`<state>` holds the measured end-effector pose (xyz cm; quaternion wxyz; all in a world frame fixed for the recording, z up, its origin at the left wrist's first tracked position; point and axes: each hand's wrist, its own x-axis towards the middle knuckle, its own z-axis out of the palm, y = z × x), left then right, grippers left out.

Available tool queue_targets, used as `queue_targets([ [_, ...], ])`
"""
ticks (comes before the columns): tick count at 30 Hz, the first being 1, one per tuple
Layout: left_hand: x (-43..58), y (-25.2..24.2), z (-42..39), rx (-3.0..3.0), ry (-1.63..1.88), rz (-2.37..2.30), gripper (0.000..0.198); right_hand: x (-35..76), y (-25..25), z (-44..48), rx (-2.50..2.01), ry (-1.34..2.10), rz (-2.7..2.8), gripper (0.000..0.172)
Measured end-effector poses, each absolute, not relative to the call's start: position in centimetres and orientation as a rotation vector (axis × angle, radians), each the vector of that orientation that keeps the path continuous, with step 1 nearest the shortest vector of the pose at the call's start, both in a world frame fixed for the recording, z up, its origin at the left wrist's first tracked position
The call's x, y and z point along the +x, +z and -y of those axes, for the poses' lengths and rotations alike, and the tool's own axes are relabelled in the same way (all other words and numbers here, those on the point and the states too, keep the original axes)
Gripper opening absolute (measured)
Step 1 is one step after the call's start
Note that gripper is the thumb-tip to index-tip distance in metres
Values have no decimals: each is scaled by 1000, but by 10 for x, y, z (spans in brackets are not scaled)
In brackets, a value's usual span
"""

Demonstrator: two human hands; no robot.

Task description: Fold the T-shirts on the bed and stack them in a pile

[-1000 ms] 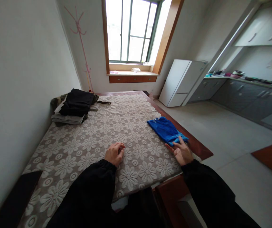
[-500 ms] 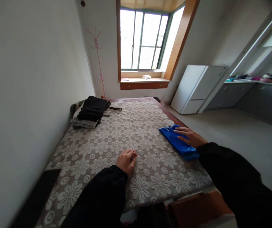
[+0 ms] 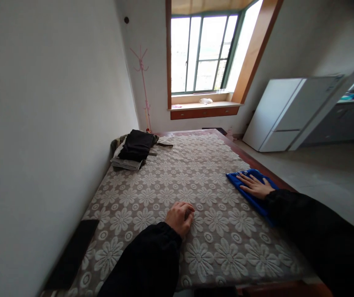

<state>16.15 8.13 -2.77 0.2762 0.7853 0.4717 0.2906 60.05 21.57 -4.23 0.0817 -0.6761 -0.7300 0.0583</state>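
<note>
A folded blue garment [image 3: 251, 197] lies near the right edge of the bed, on a grey cover with white flowers [image 3: 177, 181]. My right hand [image 3: 255, 185] rests flat on top of it, fingers stretched out and slightly spread. My left hand [image 3: 181, 217] sits on the flowered cover near the middle, its fingers curled under in a loose fist with nothing visible in them. Both arms wear black sleeves.
A pile of folded dark and grey clothes [image 3: 133, 149] lies at the far left of the bed by the white wall. A black flat object [image 3: 71, 255] sits at the near left edge. A pink coat stand [image 3: 144, 88], a window and a white fridge [image 3: 288, 113] stand beyond.
My right hand moved from beside the blue garment onto it and now lies flat on top. The view has swung left. My left hand has stayed curled on the cover.
</note>
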Motion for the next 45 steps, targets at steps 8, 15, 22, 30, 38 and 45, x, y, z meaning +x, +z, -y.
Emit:
queue_targets([
  [8,163,-30,-82,2038,800,-1293,19,417,-3,-198,-1437,593,2429,31],
  [15,145,-7,-123,1386,964,-1294,16,335,-25,-191,-1678,211,2317,28],
  [22,64,83,-262,971,1456,-1480,27,348,-28,-196,-1671,258,2250,30],
  [30,42,110,-322,524,1708,-1547,38,353,-30,-201,-1626,348,2218,29],
  [38,49,110,-347,325,1781,-1584,38,354,-29,-200,-1548,432,2188,28],
  [45,54,113,-332,490,1732,-1419,31,352,-31,-201,-1430,523,2154,26],
])
